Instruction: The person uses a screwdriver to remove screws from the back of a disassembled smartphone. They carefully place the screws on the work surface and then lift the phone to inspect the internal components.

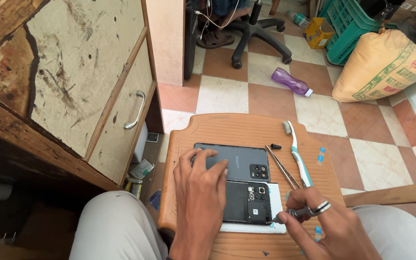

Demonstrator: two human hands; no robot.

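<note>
— What sat off to the left of the hands?

— A worn wooden cabinet (68,82) with a curved metal handle (136,110), well away from the left hand.

— And the left hand itself?

— The left hand (201,192) lay flat, fingers spread, gripping nothing. It pressed down on an opened black phone body (246,202), and its fingertips (208,156) reached onto a detached dark grey back cover (239,161) lying just beyond, camera cut-outs at its right end. Both rested on a round-cornered orange-brown wooden board (237,127) across the person's lap, with a white sheet (278,197) under the phone.

— What was between the hands?

— The phone's exposed camera end, directly between them.

— The right hand?

— The right hand (323,226), a ring on one finger, was closed around a slim metal-handled screwdriver (294,213); its tip met the phone's lower right corner.

— Anything just past it?

— Metal tweezers (282,166) lay just beyond the right hand's fingers, a small black cap (276,146) near their far end, and beside them a white and teal toothbrush (297,154).

— Further right?

— Well beyond the right hand, on the checked floor tiles (275,101), lay a purple plastic bottle (291,82) and a bulging tan sack (381,65).
</note>
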